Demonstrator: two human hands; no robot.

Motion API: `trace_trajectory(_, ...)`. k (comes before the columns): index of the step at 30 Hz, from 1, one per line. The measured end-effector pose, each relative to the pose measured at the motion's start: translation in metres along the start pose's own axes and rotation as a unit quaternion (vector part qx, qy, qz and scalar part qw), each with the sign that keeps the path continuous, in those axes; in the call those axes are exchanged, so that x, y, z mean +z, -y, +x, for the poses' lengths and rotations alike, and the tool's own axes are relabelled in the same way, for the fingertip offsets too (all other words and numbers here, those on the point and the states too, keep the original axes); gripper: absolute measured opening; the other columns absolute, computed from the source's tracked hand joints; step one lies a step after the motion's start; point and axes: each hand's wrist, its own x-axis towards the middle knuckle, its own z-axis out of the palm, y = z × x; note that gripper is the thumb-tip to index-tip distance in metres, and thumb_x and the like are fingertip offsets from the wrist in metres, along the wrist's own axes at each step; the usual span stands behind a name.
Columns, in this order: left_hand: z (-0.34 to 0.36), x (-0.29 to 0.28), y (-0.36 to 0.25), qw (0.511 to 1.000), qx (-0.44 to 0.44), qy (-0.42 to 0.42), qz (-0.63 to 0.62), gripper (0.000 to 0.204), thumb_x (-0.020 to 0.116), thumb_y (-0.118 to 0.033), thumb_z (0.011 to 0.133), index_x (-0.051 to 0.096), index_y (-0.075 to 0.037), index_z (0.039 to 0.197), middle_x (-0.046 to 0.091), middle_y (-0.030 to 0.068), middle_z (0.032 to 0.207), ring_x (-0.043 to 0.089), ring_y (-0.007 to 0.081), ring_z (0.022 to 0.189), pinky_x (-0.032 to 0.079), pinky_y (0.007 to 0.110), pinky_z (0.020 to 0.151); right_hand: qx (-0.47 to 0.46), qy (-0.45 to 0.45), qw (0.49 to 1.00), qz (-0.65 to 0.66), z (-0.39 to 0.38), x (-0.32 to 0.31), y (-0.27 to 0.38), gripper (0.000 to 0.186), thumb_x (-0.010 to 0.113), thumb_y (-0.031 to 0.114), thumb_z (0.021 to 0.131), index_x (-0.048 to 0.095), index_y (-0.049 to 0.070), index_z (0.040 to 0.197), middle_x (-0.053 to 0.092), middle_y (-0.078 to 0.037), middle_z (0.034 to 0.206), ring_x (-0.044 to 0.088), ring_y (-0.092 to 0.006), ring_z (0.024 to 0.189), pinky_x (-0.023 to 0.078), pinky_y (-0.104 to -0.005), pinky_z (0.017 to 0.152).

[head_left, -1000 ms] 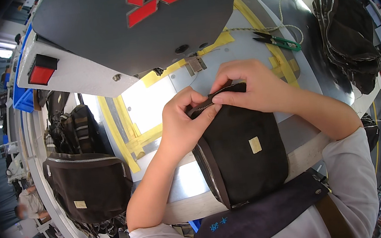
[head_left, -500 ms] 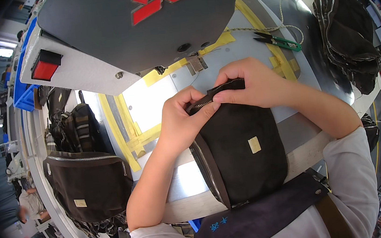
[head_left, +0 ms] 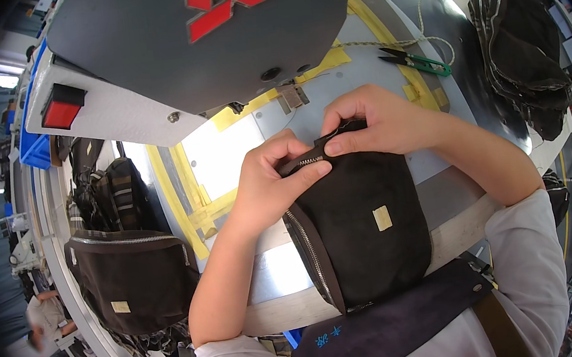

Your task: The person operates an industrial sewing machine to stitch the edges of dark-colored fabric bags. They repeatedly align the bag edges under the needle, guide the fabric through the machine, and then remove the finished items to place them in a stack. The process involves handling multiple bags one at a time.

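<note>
A dark fabric bag piece (head_left: 366, 197) with a metal zipper along its left side and a small cream tape patch lies over the table's front edge. Its upper edge is pinched between the thumb and fingers of my left hand (head_left: 275, 176), just by the zipper's end. Close beside it, my right hand (head_left: 371, 123) grips the same upper edge, thumb on the near side and fingers behind. The two thumbs are nearly side by side. Part of the edge is hidden by my fingers. Just beyond my hands is the sewing machine's metal plate (head_left: 292, 97).
A large grey sewing machine head (head_left: 208, 53) with a red switch overhangs the table. Green-handled thread snips (head_left: 421, 63) and a cord lie at the right back. More dark bag pieces are stacked at the left (head_left: 131, 277) and right (head_left: 522, 56). Yellow tape (head_left: 175, 198) marks the work surface.
Both hands keep their pinch on the bag's edge, with the left fingers shifting slightly along the zipper end. The view has tilted a little; the bag has barely moved.
</note>
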Motion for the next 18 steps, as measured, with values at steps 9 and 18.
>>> trace_trajectory(9,-0.003,0.011,-0.002,0.985,0.073,-0.097,0.123,0.018,0.074,-0.005,0.076,0.056,-0.002,0.071,0.050,0.0016,0.069,0.045,0.0106,0.061,0.036,0.025,0.055,-0.010,-0.068,0.990,-0.121,-0.004,0.012,0.008,0.014,0.070,0.015,0.082,0.064,0.002,0.087,0.064,-0.007,0.081,0.059,-0.0180,0.077,0.046,-0.0298,0.072)
trace_trajectory(18,0.000,0.002,0.003,0.997,0.050,-0.041,0.050,0.016,0.077,-0.007,0.076,0.062,-0.002,0.076,0.050,-0.0006,0.071,0.044,0.0083,0.063,0.035,0.024,0.058,-0.037,-0.067,0.990,-0.115,-0.003,0.009,0.000,0.022,0.069,0.022,0.083,0.066,0.002,0.092,0.065,-0.009,0.081,0.056,-0.0186,0.068,0.046,-0.0307,0.063)
